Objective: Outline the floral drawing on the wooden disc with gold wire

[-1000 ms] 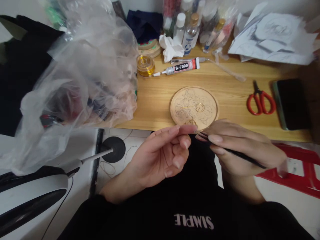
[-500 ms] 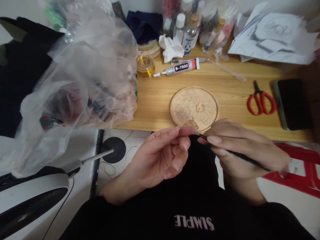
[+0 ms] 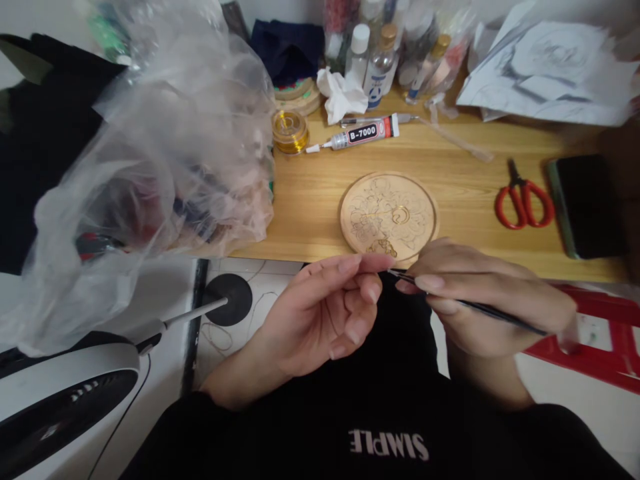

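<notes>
My right hand grips a pair of thin black tweezers, slanting with the tips toward my left hand. Palm up and fingers curled, my left hand has its thumb and forefinger pressed together. Whatever lies between them, if anything, is too small to make out. The tweezer tips sit close by the left forefinger's end. Just behind both hands lies a round wooden disc with a flower drawing, carrying some curled gold wire and a wire piece at its near edge.
Red-handled cutters and a phone lie to the right. A B-7000 glue tube, a gold wire spool and bottles stand behind. A big plastic bag fills the left.
The tweezers and my right hand have shifted very slightly near the left fingertips. My left hand stays almost still, and the disc has not moved.
</notes>
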Available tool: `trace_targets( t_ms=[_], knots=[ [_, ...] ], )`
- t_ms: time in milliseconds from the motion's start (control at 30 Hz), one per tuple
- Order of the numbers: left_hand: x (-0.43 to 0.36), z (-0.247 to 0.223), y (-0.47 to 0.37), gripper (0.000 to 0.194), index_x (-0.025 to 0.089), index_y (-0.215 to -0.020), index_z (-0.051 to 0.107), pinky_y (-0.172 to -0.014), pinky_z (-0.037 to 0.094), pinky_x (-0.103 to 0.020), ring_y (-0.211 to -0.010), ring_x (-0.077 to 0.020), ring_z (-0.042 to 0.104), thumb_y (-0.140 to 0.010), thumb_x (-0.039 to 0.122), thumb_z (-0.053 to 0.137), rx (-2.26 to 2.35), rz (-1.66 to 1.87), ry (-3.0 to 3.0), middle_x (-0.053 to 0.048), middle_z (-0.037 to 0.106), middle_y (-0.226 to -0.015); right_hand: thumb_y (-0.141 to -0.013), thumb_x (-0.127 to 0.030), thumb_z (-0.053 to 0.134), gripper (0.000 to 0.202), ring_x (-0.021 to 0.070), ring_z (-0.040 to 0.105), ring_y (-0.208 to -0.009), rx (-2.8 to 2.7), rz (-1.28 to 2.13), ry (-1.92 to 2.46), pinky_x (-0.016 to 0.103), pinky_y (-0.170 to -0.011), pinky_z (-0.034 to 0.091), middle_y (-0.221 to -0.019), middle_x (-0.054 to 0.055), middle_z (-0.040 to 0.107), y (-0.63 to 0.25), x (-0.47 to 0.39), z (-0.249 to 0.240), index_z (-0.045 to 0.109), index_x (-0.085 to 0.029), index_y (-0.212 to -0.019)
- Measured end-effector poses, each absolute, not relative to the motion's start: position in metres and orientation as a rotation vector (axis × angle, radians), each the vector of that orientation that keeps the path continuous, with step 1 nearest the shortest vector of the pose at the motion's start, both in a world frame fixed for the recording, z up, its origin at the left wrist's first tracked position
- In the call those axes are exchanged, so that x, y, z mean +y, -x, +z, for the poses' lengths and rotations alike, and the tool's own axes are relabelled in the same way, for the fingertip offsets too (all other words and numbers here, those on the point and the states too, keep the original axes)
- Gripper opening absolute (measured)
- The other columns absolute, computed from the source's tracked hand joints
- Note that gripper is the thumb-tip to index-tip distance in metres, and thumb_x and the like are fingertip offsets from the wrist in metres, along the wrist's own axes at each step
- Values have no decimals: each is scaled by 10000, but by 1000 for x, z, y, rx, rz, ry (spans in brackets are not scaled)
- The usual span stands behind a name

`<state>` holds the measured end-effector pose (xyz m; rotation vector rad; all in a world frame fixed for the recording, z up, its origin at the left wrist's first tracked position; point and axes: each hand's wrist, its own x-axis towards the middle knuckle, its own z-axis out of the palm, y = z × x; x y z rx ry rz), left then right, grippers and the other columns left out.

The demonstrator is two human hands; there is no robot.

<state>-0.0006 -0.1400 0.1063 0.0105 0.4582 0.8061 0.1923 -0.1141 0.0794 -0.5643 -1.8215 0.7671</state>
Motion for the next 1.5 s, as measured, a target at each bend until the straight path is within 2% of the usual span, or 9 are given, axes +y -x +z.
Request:
trace_targets(
  t_ms=[267, 433, 567, 833, 1067, 1233, 1367, 1500],
  knots=[
    [-139, 106, 0, 113, 108, -944, 761, -349, 406, -78, -450, -18, 576, -861, 159, 705, 464, 811, -6, 40, 664, -713, -811, -79, 711, 390, 188, 738, -771, -1781, 758, 548, 336, -635, 615, -865, 40, 766, -193, -117, 73, 728, -217, -1175],
    [-139, 105, -1, 147, 92, -969, 756, -353, 408, -78, -464, -21, 584, -849, 172, 725, 450, 807, -13, 37, 668, -722, -830, -108, 704, 411, 175, 737, -747, -1843, 734, 558, 323, -627, 611, -836, 18, 768, -197, -114, 76, 709, -256, -1214],
    [-139, 105, 0, 129, 126, -974, 755, -353, 399, -81, -471, -21, 583, -890, 165, 665, 461, 796, -29, 40, 652, -736, -820, -73, 698, 431, 166, 737, -770, -1851, 676, 555, 305, -646, 603, -855, 37, 769, -197, -114, 77, 703, -213, -1228],
    [-142, 101, 2, 218, 126, -1052, 723, -384, 425, -78, -513, -15, 577, -971, 178, 528, 389, 817, -74, 29, 637, -799, -804, -81, 714, 447, 172, 731, -728, -1904, 540, 602, 317, -614, 605, -863, 26, 779, -197, -114, 78, 698, -223, -1227],
    [-141, 101, 2, 213, 122, -1061, 728, -403, 451, -70, -541, -23, 625, -966, 165, 542, 372, 814, -57, 27, 660, -808, -804, -64, 705, 441, 180, 733, -761, -1937, 541, 625, 336, -625, 601, -908, 29, 777, -199, -115, 77, 692, -210, -1220],
    [-141, 101, 1, 180, 130, -1054, 735, -415, 465, -65, -545, -22, 639, -947, 182, 600, 365, 810, -51, 35, 678, -810, -827, -28, 667, 324, 160, 716, -784, -1938, 507, 639, 326, -646, 580, -891, 54, 759, -199, -117, 78, 702, -147, -1126],
    [-140, 100, 1, 189, 119, -1076, 728, -409, 466, -67, -544, -23, 636, -933, 191, 627, 369, 806, -46, 38, 681, -809, -793, -8, 703, 283, 153, 706, -807, -1988, 452, 638, 325, -683, 576, -914, 70, 750, -199, -120, 81, 698, -97, -1062],
    [-139, 99, 1, 176, 127, -1046, 737, -406, 460, -67, -547, -21, 624, -935, 171, 609, 386, 820, -52, 37, 683, -814, -847, -50, 668, 301, 160, 705, -763, -2034, 403, 767, 345, -681, 580, -879, 47, 753, -202, -124, 88, 690, -185, -1116]
  ],
)
